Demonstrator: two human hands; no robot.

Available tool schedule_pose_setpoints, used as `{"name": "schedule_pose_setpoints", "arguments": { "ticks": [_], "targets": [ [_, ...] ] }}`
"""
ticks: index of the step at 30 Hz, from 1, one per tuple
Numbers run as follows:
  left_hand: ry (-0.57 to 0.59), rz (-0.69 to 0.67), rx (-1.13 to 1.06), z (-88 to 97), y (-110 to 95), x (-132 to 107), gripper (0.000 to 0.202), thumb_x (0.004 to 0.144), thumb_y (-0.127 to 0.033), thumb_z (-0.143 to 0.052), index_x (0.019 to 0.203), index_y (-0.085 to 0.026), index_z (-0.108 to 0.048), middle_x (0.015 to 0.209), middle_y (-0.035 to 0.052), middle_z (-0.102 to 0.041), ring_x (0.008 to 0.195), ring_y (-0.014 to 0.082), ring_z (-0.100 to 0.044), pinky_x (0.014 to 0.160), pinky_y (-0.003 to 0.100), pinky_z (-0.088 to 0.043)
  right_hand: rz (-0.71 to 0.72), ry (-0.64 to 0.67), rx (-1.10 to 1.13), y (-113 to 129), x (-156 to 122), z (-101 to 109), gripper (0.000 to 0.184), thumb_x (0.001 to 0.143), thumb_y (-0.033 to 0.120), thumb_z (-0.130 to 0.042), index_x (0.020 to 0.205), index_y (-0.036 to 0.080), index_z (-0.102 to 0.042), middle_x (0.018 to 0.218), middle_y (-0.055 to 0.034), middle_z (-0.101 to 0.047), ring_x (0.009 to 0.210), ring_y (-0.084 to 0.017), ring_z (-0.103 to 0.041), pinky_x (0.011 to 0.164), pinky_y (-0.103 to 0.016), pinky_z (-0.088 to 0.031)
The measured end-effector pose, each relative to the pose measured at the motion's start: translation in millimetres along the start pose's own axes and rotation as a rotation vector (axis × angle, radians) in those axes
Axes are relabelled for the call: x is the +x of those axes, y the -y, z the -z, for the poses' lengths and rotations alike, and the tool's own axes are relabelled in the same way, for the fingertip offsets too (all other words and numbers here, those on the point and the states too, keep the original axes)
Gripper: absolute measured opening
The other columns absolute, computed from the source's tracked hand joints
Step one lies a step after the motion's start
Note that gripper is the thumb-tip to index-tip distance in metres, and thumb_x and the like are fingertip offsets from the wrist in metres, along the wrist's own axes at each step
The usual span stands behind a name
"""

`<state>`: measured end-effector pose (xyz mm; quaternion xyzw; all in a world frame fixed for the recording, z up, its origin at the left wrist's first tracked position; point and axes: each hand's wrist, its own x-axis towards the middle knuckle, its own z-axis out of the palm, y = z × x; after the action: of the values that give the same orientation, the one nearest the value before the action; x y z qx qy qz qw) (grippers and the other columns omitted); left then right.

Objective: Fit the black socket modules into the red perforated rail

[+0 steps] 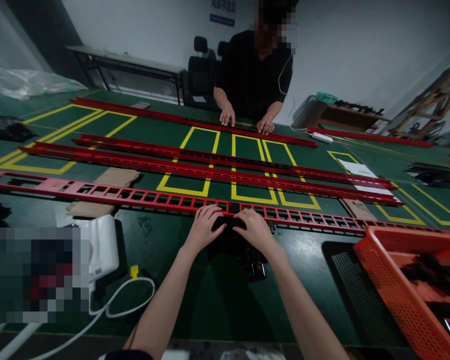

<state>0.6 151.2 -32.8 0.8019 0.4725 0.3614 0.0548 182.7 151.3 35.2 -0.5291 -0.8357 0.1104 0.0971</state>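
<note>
A long red slotted rail [150,198] runs across the table in front of me, its row of openings facing up. My left hand [206,226] has its fingers bent over the rail's near edge, thumb pointing inward. My right hand [255,227] mirrors it a little to the right, fingers curled onto the same rail. Between the two hands a small black part [233,207] sits in one of the openings. Under the palms it is too dark to see what the thumbs touch. Several black parts [257,267] lie on the table by my right wrist.
Two more red rails [146,161] lie beyond mine. Across the table, a person [253,75] has both hands on another red rail [165,117]. An orange basket [378,265] with black parts stands at right; a white power adapter [105,247] with cable lies at left. Cardboard [116,177] lies under my rail.
</note>
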Motion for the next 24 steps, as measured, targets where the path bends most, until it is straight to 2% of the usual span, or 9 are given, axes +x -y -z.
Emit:
{"name": "schedule_pose_setpoints", "arguments": {
  "ticks": [6, 12, 18, 21, 24],
  "targets": [
    [0.012, 0.019, -0.011, 1.6, -1, 1, 0.016, 0.088, -0.029, -0.049, 0.098, -0.021, -0.057, 0.115, 0.0062, -0.062, 0.114, 0.0224, -0.05, 0.099, 0.043, -0.036, -0.015, 0.003, -0.044, 5, -3, -5, 0.031, 0.075, 0.014, -0.067, 0.105, 0.017, -0.061, 0.104, -0.0091, -0.062, 0.101, -0.024, -0.058, 0.088, -0.039, -0.047],
    [0.017, 0.044, -0.051, 2.2, 0, 1, 0.026, 0.093, -0.024, -0.034, 0.096, -0.022, -0.06, 0.114, 0.0047, -0.063, 0.115, 0.0201, -0.049, 0.101, 0.043, -0.035, -0.001, 0.03, 0.018, 3, -7, -1, 0.027, 0.074, 0.013, -0.067, 0.1, 0.018, -0.062, 0.104, -0.0082, -0.062, 0.1, -0.024, -0.058, 0.088, -0.039, -0.047],
    [0.013, 0.046, -0.071, 2.2, 1, 1, 0.028, 0.094, -0.024, -0.032, 0.095, -0.021, -0.06, 0.114, 0.0044, -0.064, 0.115, 0.0194, -0.049, 0.101, 0.043, -0.035, 0.021, 0.055, 0.036, 4, -5, 0, 0.029, 0.072, 0.012, -0.068, 0.098, 0.02, -0.058, 0.1, -0.0083, -0.066, 0.096, -0.025, -0.059, 0.084, -0.042, -0.046],
    [0.014, 0.051, -0.069, 2.0, 1, 1, 0.028, 0.093, -0.024, -0.033, 0.095, -0.021, -0.06, 0.114, 0.0039, -0.064, 0.115, 0.0193, -0.049, 0.101, 0.042, -0.035, 0.001, 0.04, 0.124, 0, -2, -3, 0.032, 0.071, 0.01, -0.066, 0.1, 0.02, -0.057, 0.103, -0.0077, -0.066, 0.098, -0.024, -0.06, 0.087, -0.041, -0.045],
    [0.007, 0.051, -0.067, 1.4, 0, 1, 0.027, 0.093, -0.024, -0.034, 0.094, -0.022, -0.061, 0.114, 0.0038, -0.064, 0.115, 0.0193, -0.049, 0.101, 0.042, -0.035, -0.067, -0.043, 0.345, -9, 0, -8, 0.03, 0.075, 0.012, -0.06, 0.103, 0.021, -0.055, 0.105, -0.0067, -0.065, 0.101, -0.021, -0.06, 0.091, -0.04, -0.044]
  ]
}}
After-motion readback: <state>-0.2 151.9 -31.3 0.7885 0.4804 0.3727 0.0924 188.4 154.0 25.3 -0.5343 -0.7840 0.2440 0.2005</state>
